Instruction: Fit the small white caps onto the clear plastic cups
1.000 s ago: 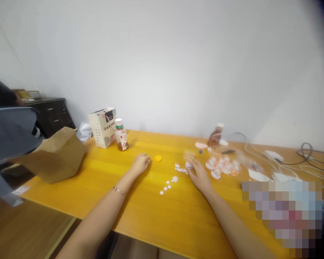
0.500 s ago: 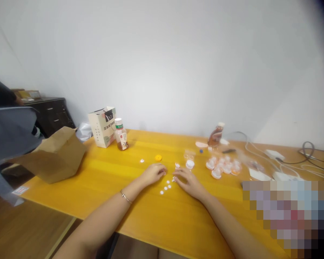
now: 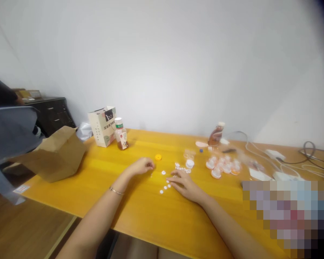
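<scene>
My left hand (image 3: 142, 166) is over the table with its fingers curled together; what they hold, if anything, is hidden. Beside it lies a round yellow lid (image 3: 158, 157). A small white piece with a raised middle (image 3: 163, 172) rests between my two hands. My right hand (image 3: 185, 183) is low over the wood, fingers apart, close to several flat white discs (image 3: 165, 187). Past its fingers lie several small white cut-out pieces (image 3: 187, 171), partly covered by the hand. Behind them sits a round white-lidded container (image 3: 189, 163).
Several clear domed cups (image 3: 223, 166) and a tilted brown bottle (image 3: 216, 135) are at the right, with white cables (image 3: 261, 156) beyond. At the left stand a drink bottle (image 3: 121, 135), a printed paper bag (image 3: 101, 127) and a brown paper bag (image 3: 62, 154).
My left hand has moved left and away from my right hand, covering where a small white piece lay. Another white piece now shows between the hands. My right hand has shifted slightly.
</scene>
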{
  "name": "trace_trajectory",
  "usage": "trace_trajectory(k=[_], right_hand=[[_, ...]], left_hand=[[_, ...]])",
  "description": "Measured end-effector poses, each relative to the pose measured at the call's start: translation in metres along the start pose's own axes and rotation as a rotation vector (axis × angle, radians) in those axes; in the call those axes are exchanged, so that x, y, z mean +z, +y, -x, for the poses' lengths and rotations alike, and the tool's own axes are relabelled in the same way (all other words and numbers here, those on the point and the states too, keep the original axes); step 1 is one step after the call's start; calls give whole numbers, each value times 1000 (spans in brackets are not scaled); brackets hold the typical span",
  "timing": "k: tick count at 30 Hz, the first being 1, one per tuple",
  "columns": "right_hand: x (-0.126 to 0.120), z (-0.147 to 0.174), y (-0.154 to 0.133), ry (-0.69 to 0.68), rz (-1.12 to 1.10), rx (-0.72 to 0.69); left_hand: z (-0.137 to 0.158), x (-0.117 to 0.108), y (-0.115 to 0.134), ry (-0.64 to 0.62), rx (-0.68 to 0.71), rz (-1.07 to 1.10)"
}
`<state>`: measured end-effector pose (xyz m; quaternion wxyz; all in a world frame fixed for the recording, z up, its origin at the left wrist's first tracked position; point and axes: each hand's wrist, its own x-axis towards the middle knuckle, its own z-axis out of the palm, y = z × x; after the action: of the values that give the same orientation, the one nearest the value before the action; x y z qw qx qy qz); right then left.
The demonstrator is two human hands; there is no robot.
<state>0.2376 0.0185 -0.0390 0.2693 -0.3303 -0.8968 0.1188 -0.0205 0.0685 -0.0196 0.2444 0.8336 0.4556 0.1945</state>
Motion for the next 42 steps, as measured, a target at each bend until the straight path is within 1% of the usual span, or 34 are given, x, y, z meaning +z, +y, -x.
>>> trace_trajectory(k=[4,7,14,23,30,32,33,36,37,38,39,42], right_hand=[[2,0,2,-8,31,-2],[3,0,5,1,18,-6],[5,-4,10,27,-11,25],[7,-5,11,61,-18,42],[8,-5,12,68,-10,45],[9,-5,13,62,-13,50],[9,-5,13,59,-17,51],[9,-5,12,51,-32,49],[8,-5,11,50,-36,48],[8,-6,11,50,-38,48],[7,-6,10,51,-39,47],[6,-6,8,49,-37,49]], left_hand=[[1,3,-7,-141,-7,111],[0,6,-9,-168,-5,132],[0,6,-7,-159,-11,37],[1,4,2,-100,-30,-100],[4,3,5,-98,-28,-123],[3,4,6,-58,-9,-148],[2,5,7,0,2,-168],[-7,12,11,283,37,-237],[-12,15,11,360,48,-264],[-16,18,12,404,56,-298],[-20,21,12,421,56,-335],[-29,28,11,369,1,-443]])
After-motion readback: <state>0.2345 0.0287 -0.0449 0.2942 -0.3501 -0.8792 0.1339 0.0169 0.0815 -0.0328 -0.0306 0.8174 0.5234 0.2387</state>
